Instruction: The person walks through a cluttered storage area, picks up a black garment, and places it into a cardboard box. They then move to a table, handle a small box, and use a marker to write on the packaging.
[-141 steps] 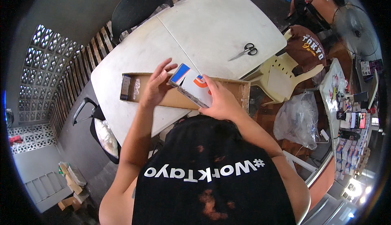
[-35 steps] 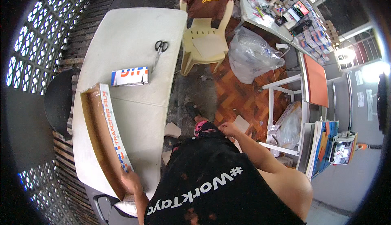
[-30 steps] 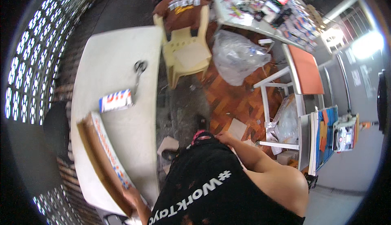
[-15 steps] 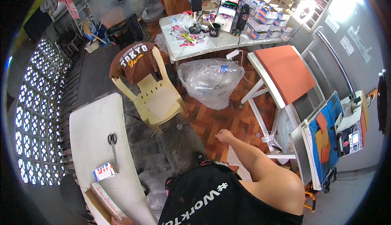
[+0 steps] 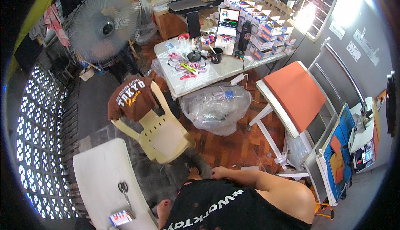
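My left hand [image 5: 164,208] hangs low beside the white table's right edge, its fingers curled and nothing seen in them. My right hand [image 5: 219,172] is held in front of my body, closed in a loose fist with nothing visible in it. Neither hand touches the furniture. On the white folding table [image 5: 100,167] at the left lie black-handled scissors [image 5: 123,188] and a small white, blue and orange box [image 5: 121,217]. Nearest ahead stands a cream plastic chair [image 5: 166,140] with a brown printed shirt [image 5: 132,99] over its back.
A work table [image 5: 183,89] ahead bears a phone on a stand [image 5: 193,30], a black mug [image 5: 216,56] and stacked small boxes [image 5: 262,42]. Beneath sits a clear plastic bag [image 5: 214,109]. A large fan [image 5: 106,28] stands far left. At right are an orange-topped stand [image 5: 293,96] and a press machine [image 5: 362,134].
My left hand has come away from the long carton at the table's near end, which is now out of view. My right hand has drawn back toward my body. The view has tilted up.
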{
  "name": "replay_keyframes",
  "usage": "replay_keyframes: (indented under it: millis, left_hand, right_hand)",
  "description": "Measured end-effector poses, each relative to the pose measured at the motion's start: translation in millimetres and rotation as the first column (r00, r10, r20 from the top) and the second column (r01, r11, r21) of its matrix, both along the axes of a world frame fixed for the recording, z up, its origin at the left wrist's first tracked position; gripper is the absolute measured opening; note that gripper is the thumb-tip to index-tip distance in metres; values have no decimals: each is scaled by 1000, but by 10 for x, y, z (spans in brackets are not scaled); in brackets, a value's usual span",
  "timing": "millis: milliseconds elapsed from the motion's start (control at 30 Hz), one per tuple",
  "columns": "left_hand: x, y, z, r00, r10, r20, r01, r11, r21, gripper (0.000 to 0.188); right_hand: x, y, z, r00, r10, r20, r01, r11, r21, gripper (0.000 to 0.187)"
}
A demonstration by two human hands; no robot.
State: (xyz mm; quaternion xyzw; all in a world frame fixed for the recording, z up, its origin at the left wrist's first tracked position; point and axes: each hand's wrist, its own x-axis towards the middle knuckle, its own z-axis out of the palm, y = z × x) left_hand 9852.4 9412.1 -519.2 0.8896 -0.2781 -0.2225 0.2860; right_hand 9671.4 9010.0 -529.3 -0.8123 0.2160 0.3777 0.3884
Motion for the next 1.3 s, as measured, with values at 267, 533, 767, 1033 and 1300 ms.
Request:
replay_keyframes:
  millis: [267, 533, 767, 1033, 1300]
  left_hand:
    - [1698, -1162, -211, 991, -130, 29, 128, 990, 63, 25]
    - [4152, -3785, 1094, 923, 182, 340, -13, 896, -444, 21]
    - [6281, -4977, 1329, 872, 380, 310, -163, 821, -547, 79]
    - [6487, -6186, 1416, 788, 544, 288, -263, 721, -641, 121]
    - [6668, -6368, 1443, 734, 604, 310, -495, 789, -365, 121]
  right_hand:
    - [917, -1504, 82, 876, -443, 190, 479, 847, -233, 29]
    - [1471, -1766, 430, 838, -493, 234, 542, 804, -247, 41]
    - [846, -2205, 228, 867, -450, 216, 498, 800, -334, 29]
    - [2308, -3757, 1568, 417, -465, 781, 883, 410, -227, 52]
    - [4305, -4907, 2783, -13, 1, 1000, 948, 318, 12, 109]
